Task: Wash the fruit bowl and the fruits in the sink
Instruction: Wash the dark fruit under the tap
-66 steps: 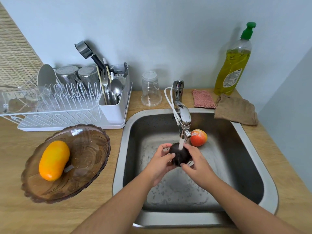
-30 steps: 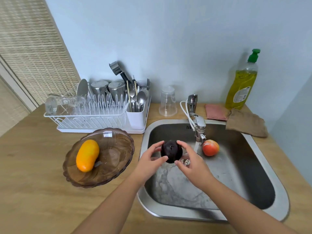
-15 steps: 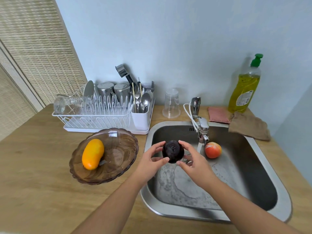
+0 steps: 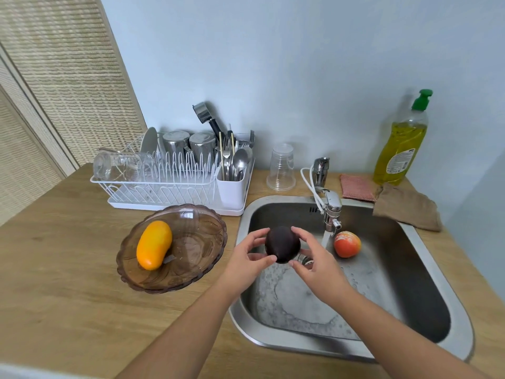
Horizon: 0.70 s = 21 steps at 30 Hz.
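Observation:
Both my hands hold a dark purple round fruit (image 4: pixel 282 244) above the left part of the steel sink (image 4: pixel 246 318). My left hand (image 4: pixel 247 259) grips its left side, my right hand (image 4: pixel 317 262) its right side. Water runs from the tap (image 4: pixel 332 212) just right of the fruit. A red-orange fruit (image 4: pixel 347 244) lies in the sink beside the stream. The brown glass fruit bowl (image 4: pixel 199 250) stands on the wooden counter left of the sink, with a yellow-orange mango (image 4: pixel 154 244) in it.
A white dish rack (image 4: pixel 169 184) with cups, glasses and cutlery stands behind the bowl. A clear plastic cup (image 4: pixel 281 166) is left of the tap. A pink sponge (image 4: pixel 356 187), a brown cloth (image 4: pixel 407 206) and a green-capped soap bottle (image 4: pixel 401 140) sit at the back right.
Both hands have carried the dark fruit out from under the water stream to the left, towards the sink's left edge. The view has pulled back and turned left.

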Each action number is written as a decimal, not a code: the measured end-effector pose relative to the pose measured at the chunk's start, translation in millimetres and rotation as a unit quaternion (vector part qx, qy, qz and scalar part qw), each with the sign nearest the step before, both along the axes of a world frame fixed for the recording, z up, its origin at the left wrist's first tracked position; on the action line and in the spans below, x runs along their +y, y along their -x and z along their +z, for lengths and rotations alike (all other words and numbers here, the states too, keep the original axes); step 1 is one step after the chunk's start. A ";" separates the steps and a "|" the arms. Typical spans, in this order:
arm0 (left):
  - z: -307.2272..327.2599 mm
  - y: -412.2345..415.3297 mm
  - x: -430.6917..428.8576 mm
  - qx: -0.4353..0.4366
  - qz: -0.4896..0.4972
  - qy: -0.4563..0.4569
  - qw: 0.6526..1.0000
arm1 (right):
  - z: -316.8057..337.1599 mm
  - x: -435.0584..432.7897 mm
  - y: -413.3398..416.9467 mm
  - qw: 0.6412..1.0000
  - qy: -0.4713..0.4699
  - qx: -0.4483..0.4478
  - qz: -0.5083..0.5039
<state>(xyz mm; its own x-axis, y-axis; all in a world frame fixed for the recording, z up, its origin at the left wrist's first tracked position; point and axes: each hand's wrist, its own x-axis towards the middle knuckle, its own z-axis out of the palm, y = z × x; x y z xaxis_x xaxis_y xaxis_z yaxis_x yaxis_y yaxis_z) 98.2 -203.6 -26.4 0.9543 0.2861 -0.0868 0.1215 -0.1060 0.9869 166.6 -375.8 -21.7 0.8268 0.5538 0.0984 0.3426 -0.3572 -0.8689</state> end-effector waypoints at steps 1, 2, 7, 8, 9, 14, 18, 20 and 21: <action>-0.1 -0.2 0.0 0.001 0.001 -0.003 1.000 | -0.1 0.1 -0.5 1.000 0.002 -0.001 0.001; 0.3 0.0 -0.1 0.002 0.002 -0.007 1.000 | -0.5 0.4 -1.1 1.000 0.004 -0.003 0.002; 12.3 0.9 5.6 -0.011 0.004 -0.042 0.999 | 4.3 8.5 -7.7 1.000 0.005 -0.009 0.016; 17.8 0.7 10.4 -0.015 0.007 -0.055 0.998 | 8.3 14.1 -10.1 1.000 0.002 -0.011 0.022; 23.9 0.3 15.7 -0.018 0.013 -0.066 0.998 | 13.3 20.5 -12.5 1.000 -0.003 -0.013 0.028; 54.3 9.1 60.9 -0.028 0.062 -0.099 0.993 | 42.1 74.9 -22.2 0.997 -0.024 -0.021 0.076; 72.0 20.2 111.4 -0.003 0.095 -0.166 0.982 | 57.3 129.7 -22.7 0.993 -0.003 -0.021 0.119; 76.0 24.4 133.7 0.011 0.104 -0.181 0.978 | 57.9 155.1 -21.3 0.991 0.007 -0.025 0.131; 75.3 26.4 144.1 0.021 0.106 -0.191 0.976 | 56.0 167.1 -20.6 0.990 0.014 -0.025 0.136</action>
<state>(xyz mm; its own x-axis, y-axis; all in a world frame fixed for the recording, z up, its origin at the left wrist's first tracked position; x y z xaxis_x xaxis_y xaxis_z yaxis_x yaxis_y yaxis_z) 71.8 -59.6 49.0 0.8680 0.4957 0.0277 0.2194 -0.4331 0.8742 187.3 -208.8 34.3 0.6405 0.7588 0.1182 0.4726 -0.2683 -0.8394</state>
